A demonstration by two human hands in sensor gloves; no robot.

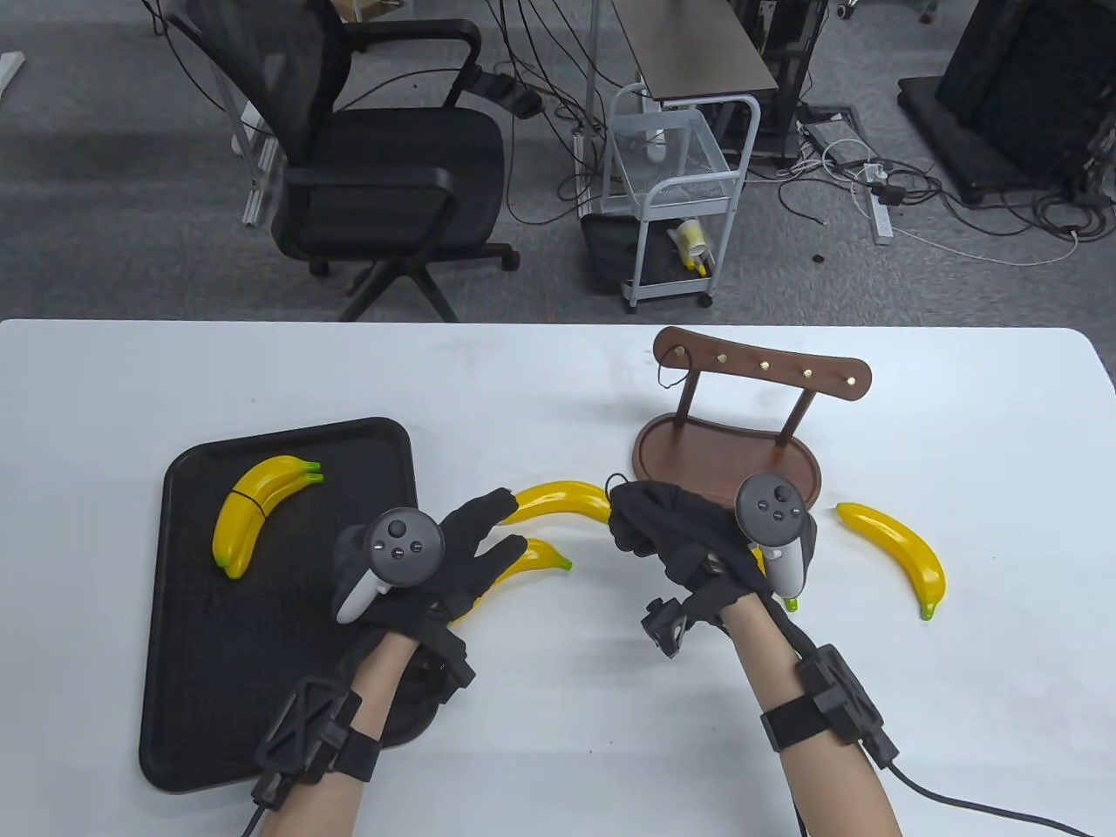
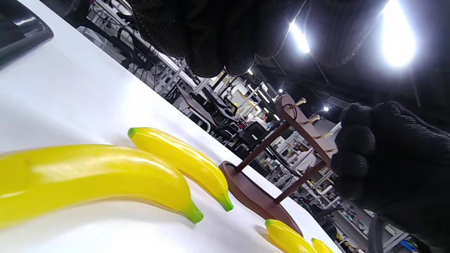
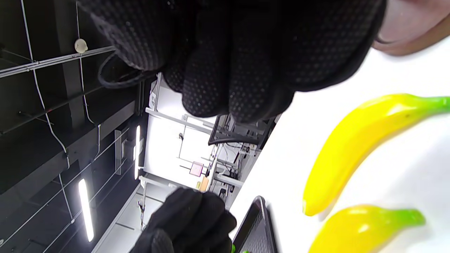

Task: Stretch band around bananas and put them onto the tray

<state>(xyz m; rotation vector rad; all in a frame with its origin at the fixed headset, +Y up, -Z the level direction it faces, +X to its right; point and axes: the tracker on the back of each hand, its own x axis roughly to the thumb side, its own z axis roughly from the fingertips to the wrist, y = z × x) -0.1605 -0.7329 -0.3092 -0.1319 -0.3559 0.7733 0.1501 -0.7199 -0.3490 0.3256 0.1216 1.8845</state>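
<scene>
Two loose yellow bananas lie mid-table, one point(image 1: 562, 501) farther and one point(image 1: 534, 558) nearer; the left wrist view shows them as the far banana point(image 2: 182, 161) and the near banana point(image 2: 88, 175). My left hand point(image 1: 488, 532) reaches over them with straight fingers point(image 2: 211, 42) held just above. My right hand point(image 1: 636, 523) is curled into a fist that grips a thin black band point(image 3: 112, 75), its loop point(image 1: 617, 479) poking out. The black tray point(image 1: 349, 453) on the left holds a banded banana pair point(image 1: 257, 510).
A wooden hook stand point(image 1: 697, 445) sits behind my right hand, with another band on its left hook point(image 1: 667, 375). One more banana point(image 1: 898, 554) lies to the right, and a green banana tip point(image 1: 791, 602) shows under my right wrist. An office chair and a cart stand beyond the table.
</scene>
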